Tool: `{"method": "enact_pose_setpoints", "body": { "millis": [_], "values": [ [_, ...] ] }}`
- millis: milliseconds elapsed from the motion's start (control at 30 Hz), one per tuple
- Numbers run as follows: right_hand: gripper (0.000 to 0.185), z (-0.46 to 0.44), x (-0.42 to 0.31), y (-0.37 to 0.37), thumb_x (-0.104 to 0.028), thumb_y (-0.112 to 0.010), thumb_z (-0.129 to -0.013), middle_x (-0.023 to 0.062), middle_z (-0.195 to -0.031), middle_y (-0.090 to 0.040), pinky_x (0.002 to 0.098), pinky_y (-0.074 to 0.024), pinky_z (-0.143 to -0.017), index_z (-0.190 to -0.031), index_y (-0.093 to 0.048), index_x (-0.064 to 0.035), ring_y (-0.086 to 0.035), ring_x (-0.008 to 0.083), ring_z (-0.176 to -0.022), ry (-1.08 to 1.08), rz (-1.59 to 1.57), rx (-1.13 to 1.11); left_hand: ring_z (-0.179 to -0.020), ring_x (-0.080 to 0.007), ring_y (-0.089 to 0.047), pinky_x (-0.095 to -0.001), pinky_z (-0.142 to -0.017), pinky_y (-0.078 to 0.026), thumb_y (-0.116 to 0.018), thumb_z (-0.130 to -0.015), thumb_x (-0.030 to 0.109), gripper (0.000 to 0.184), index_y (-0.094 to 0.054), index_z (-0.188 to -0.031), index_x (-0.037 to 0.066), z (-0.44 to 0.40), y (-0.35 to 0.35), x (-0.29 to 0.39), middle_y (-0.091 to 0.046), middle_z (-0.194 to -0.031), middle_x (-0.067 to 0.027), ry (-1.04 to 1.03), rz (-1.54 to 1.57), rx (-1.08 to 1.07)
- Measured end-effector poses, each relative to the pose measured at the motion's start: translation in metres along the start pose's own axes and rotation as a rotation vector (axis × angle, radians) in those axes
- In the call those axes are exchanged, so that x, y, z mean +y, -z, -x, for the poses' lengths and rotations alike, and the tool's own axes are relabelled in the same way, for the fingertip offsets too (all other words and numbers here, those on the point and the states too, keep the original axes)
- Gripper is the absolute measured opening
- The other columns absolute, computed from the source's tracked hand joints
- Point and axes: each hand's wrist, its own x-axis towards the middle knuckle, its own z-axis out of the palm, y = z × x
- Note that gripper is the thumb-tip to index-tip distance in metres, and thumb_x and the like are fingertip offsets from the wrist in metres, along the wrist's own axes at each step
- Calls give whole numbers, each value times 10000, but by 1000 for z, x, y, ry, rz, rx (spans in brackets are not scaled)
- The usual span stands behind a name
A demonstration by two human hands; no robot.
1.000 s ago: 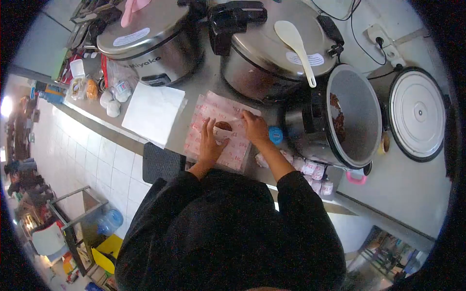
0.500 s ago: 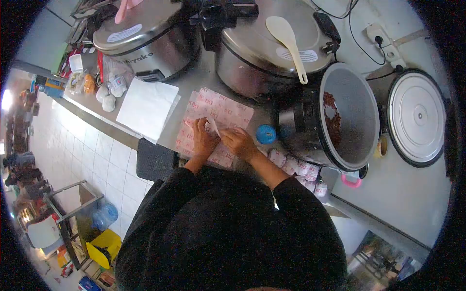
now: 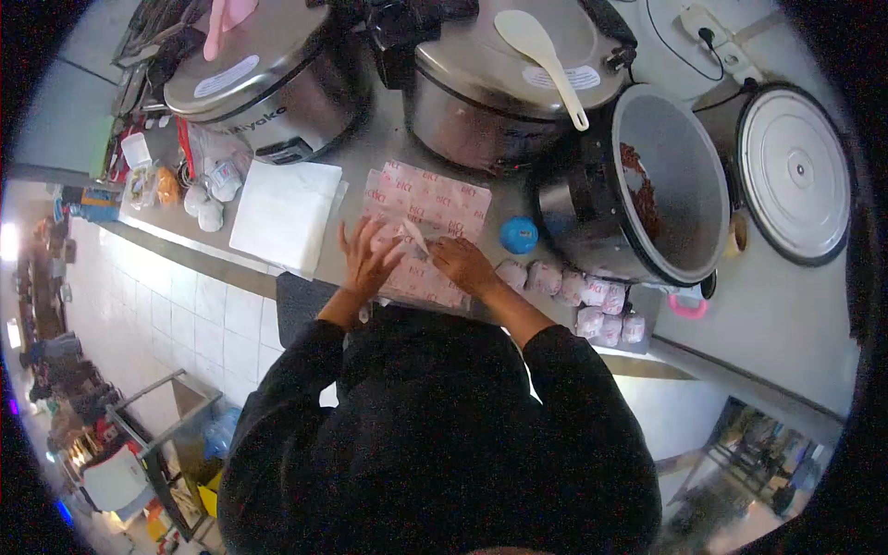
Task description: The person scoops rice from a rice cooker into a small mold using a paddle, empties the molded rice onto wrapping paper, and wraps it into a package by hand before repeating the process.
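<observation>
My right hand (image 3: pixel 465 265) looks pinched on the folded paper flap (image 3: pixel 415 235), over printed sheets (image 3: pixel 438 196), left of blue round object (image 3: pixel 519 235). My left hand (image 3: pixel 370 265) spread apart, just left. Risk: flap may spring open if pinch slips, tear if pulled hard.

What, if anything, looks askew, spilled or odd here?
No clear spill. The pink printed sheets look askew: their edges don't line up. The white paddle also looks oddly placed, lying loose on a cooker lid.
</observation>
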Motion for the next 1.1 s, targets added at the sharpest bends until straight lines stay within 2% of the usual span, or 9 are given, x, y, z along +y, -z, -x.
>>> {"method": "enact_pose_setpoints", "body": {
  "millis": [100,200,400,533,600,700,833,900,1100],
  "values": [
    [246,2,-5,-3,-128,-606,-828,61,-1342,-608,405,-516,-931,-1050,-674,-47,-568,238,-1192,-49,11,-104,-1426,-262,-383,-682,-1158,-203,-691,-856,221,353,-651,-1199,292,-55,15,0,-540,-1372,39,-185,-189,-218],
    [234,-1,-11,-2,-108,-604,-844,61,-1370,-595,400,-514,-938,-1058,-676,-47,-560,235,-1231,-144,-24,-247,-1342,-230,-476,-663,-1149,-234,-649,-841,201,347,-663,-1175,295,-67,-5,-38,-616,-1251,68,-386,-5,-315],
    [242,4,-19,-7,-87,-605,-863,56,-1326,-601,401,-522,-923,-1095,-662,-51,-579,256,-1221,-222,-50,-54,-1162,-210,-589,-575,-1159,-326,-647,-824,185,329,-689,-1141,259,-43,-6,-93,-686,-1108,21,-655,26,-563],
    [223,14,-27,-20,-113,-620,-891,63,-1276,-620,404,-522,-935,-1105,-666,-73,-584,269,-1211,-341,-9,-150,-1139,-227,-611,-523,-1155,-365,-652,-831,187,318,-685,-1148,201,-1,-21,-109,-691,-1146,-5,-647,139,-552],
    [199,14,-33,-17,-163,-641,-911,76,-1223,-642,398,-522,-951,-1094,-677,-94,-597,277,-1182,-391,-50,5,-1114,-252,-630,-479,-1124,-414,-647,-871,173,293,-682,-1161,157,5,-21,-96,-693,-1172,-19,-421,297,-477],
    [204,14,-35,-17,-220,-667,-905,90,-1177,-655,400,-525,-951,-1067,-683,-97,-609,284,-1150,-443,-92,56,-1109,-268,-637,-426,-1074,-470,-647,-916,210,258,-680,-1159,131,1,-14,-94,-694,-1163,-32,-318,464,-493],
    [197,17,-25,-45,-241,-668,-915,102,-1162,-656,423,-532,-929,-1042,-682,-91,-616,297,-1121,-493,27,54,-1093,-264,-642,-412,-959,-546,-666,-927,274,258,-677,-1146,137,-1,-43,-114,-689,-1150,-41,-410,398,-539],
    [277,9,-21,-46,-264,-594,-962,141,-1196,-663,478,-501,-1018,-1177,-655,-100,-609,353,-1182,-633,-31,-90,-1082,-257,-647,-419,-865,-582,-675,-919,285,251,-672,-1128,146,-13,-46,-105,-687,-1131,-46,-324,152,-722],
    [311,-6,-16,-29,-324,-602,-979,180,-1093,-685,469,-525,-963,-1169,-650,-82,-625,364,-1126,-776,-182,-118,-1079,-251,-653,-406,-835,-592,-649,-923,218,231,-682,-1149,179,-44,-21,-101,-695,-1101,-37,-422,457,-727]
  ]
}}
